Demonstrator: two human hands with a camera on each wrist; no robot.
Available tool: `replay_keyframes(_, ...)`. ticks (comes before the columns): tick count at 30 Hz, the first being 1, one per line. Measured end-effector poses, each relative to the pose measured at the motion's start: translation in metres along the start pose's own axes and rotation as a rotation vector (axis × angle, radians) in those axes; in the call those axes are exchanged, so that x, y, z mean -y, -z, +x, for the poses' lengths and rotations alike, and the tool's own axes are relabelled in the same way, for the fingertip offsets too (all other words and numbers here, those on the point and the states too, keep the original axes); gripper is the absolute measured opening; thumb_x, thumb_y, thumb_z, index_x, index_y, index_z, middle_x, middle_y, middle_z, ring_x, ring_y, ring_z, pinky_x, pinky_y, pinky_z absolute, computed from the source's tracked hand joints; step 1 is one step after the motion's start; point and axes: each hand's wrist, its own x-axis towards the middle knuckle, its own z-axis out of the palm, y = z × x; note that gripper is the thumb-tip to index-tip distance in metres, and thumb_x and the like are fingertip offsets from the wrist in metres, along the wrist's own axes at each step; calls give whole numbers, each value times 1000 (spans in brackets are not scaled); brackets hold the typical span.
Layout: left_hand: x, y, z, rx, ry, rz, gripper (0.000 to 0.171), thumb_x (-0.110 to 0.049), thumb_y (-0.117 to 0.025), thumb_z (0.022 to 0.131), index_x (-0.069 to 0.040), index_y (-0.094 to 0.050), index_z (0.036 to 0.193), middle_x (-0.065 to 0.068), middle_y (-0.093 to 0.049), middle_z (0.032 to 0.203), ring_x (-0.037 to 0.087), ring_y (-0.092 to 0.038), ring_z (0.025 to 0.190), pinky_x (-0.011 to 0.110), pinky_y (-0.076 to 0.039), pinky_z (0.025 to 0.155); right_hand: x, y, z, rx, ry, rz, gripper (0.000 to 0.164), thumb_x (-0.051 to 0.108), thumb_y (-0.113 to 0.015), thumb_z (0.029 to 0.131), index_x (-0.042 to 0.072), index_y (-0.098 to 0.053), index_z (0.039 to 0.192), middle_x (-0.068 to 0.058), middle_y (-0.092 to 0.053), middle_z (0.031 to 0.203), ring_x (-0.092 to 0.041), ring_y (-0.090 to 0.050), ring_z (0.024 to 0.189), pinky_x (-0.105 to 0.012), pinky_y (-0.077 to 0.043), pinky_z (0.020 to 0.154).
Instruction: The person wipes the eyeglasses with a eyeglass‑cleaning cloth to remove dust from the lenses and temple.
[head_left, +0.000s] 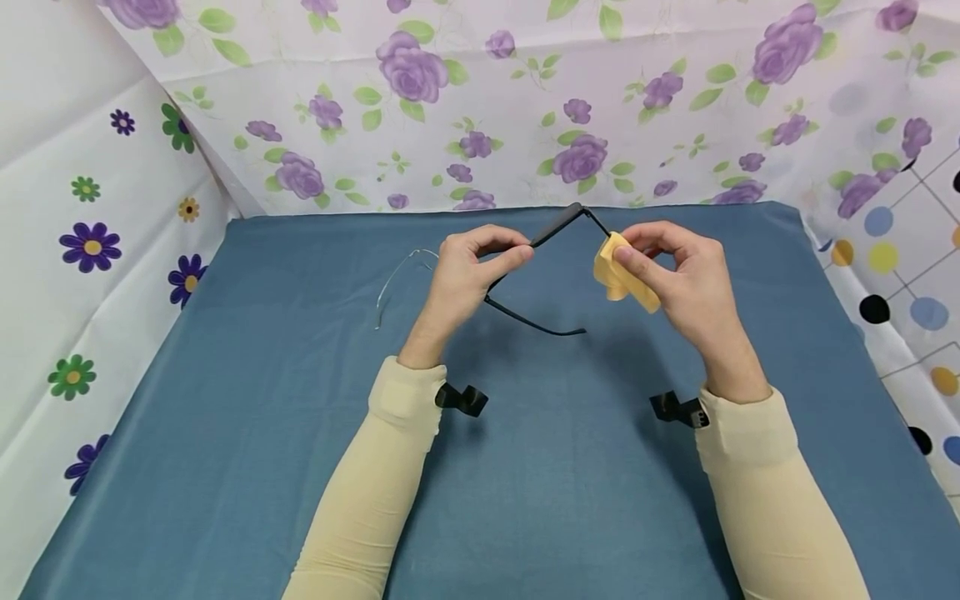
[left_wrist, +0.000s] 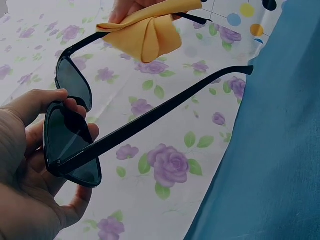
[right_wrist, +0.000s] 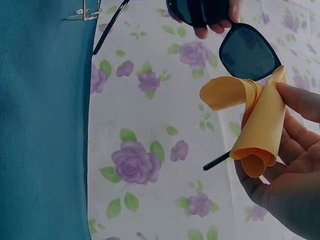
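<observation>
In the head view, the left hand (head_left: 474,265) and the right hand (head_left: 686,279) hold a pair of dark sunglasses (head_left: 557,225) above the desk (head_left: 562,500), towards its far edge; the left grip is clamped on the front of the frame, and the right grip pinches a yellow cloth (head_left: 611,260) at one of the arms. A thin metal wire object (head_left: 387,282) lies beyond the left wrist, partly hidden, left of the middle of the far edge. The left wrist view shows what the head view hides: both dark lenses (left_wrist: 67,132), with the left thumb by the bridge and fingers behind the near lens. The near arm (left_wrist: 155,112) sticks out free, while the far arm passes through the yellow cloth, its tip emerging past it. The right wrist view shows the cloth's loose folds, rolled like a tube, between right thumb and fingers, with the arm's tip below. Blue fabric covers the desk; a rose-printed sheet (head_left: 525,117) rises behind its far edge, a daisy-printed sheet (head_left: 45,275) stands along the left edge, and a dotted, lined sheet (head_left: 907,275) along the right. Cream sleeves (head_left: 360,508) cover the forearms, each with a black clip (head_left: 462,400) at the cuff.
</observation>
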Motion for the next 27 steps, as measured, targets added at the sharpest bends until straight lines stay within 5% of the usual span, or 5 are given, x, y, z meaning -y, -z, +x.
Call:
replay_keyframes(9, -30, 5, -5, -5, 30, -19, 17, -9, -70, 92, 3, -73, 104, 10, -71, 93, 20, -64, 86, 32, -51, 78, -1, 1, 0, 7, -11, -13, 23, 27, -71, 92, 7, -73, 105, -5, -66, 88, -20, -54, 83, -28, -43, 65)
replay_keyframes(22, -26, 8, -4, -66, 52, -145, 18, -7, -70, 92, 6, -71, 102, -1, -70, 90, 22, -62, 87, 31, -50, 82, -1, 4, 1, -8, -11, -12, 22, 25, -72, 92, 7, -73, 105, -5, -66, 88, -20, -53, 84, -28, -42, 63)
replay_keyframes(27, -18, 14, -3, 16, 64, -159, 16, -6, -69, 92, 5, -71, 103, 8, -71, 96, 23, -64, 93, 34, -51, 85, 0, 5, 0, -7, 2, -32, 21, 24, -72, 92, 8, -73, 105, -3, -66, 90, -18, -53, 86, -28, -41, 65)
